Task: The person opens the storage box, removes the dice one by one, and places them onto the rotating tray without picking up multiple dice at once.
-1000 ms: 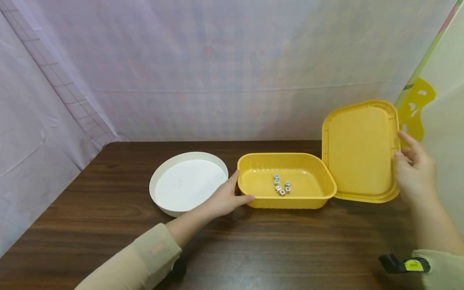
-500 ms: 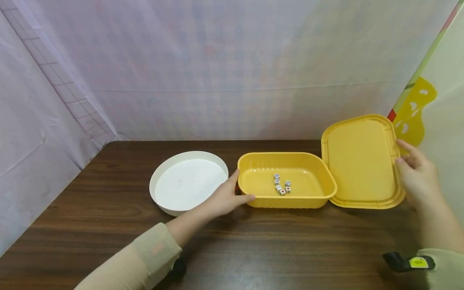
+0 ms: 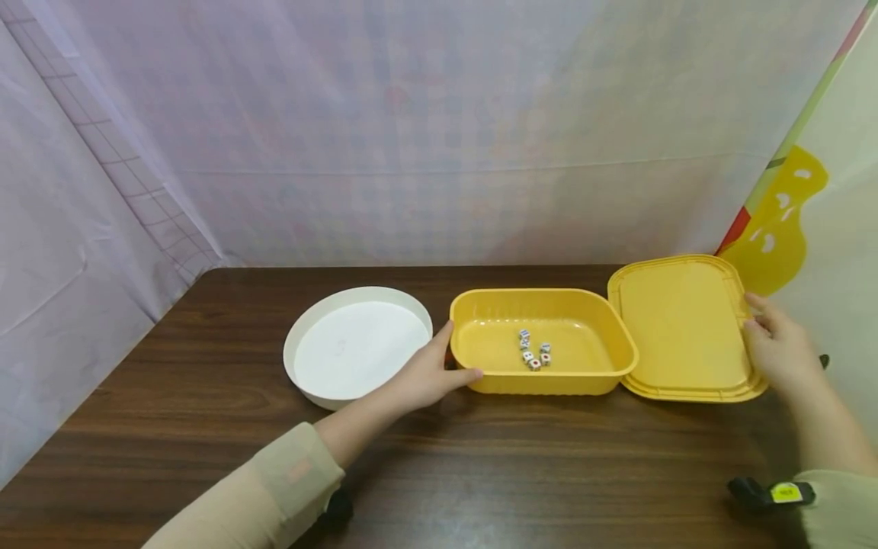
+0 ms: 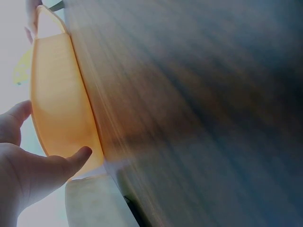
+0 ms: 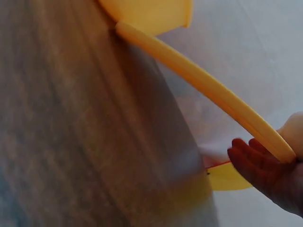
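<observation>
A yellow plastic box point(image 3: 542, 383) stands on the table with several small white dice point(image 3: 535, 364) on its floor. My left hand point(image 3: 428, 374) holds the box's left end, thumb along the front wall and a finger up by the rim, as the left wrist view also shows. To the box's right is a yellow lid point(image 3: 686, 328), its ribbed inner side facing up. My right hand point(image 3: 785, 347) grips the lid's right edge. Seen from the right wrist, the lid point(image 5: 203, 82) slants, its box-side edge low by the table and its held edge raised.
A round white tray point(image 3: 357, 347) sits left of the box, partly behind my left forearm. The dark wood table point(image 3: 494, 473) ends at pale curtains point(image 3: 411, 152) behind. A yellow cutout shape point(image 3: 775, 229) shows on the curtain at the right.
The lid's right side has come down with my right hand, tilting from nearly upright toward flat beside the box. My left hand, the box and the dice have stayed put.
</observation>
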A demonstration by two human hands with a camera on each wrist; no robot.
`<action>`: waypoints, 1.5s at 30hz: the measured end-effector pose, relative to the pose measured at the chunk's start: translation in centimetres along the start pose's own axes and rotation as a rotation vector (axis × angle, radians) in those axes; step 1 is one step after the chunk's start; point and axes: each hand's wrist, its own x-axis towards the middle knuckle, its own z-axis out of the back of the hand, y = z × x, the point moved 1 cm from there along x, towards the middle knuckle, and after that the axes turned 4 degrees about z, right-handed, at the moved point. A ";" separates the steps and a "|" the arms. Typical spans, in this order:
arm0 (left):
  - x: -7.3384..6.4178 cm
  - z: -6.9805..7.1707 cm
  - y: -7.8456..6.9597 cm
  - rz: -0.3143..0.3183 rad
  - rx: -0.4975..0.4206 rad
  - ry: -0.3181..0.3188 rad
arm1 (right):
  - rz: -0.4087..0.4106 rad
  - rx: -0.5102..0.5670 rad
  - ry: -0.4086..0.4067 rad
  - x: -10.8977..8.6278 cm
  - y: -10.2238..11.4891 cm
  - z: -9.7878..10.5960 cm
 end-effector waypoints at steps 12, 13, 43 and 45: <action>0.0 0.0 0.0 0.008 -0.009 0.004 | 0.155 -0.244 0.115 0.5 -0.2 -1.3; 0.0 0.0 0.0 0.007 -0.014 0.005 | 0.157 -0.252 0.120 0.5 -0.2 -1.3; -0.1 0.2 -0.1 0.033 -0.007 0.009 | 0.027 -0.402 0.394 -0.1 0.3 -2.5; -0.1 0.3 -0.2 0.039 0.008 0.009 | 0.027 -0.404 0.391 -0.1 0.4 -2.5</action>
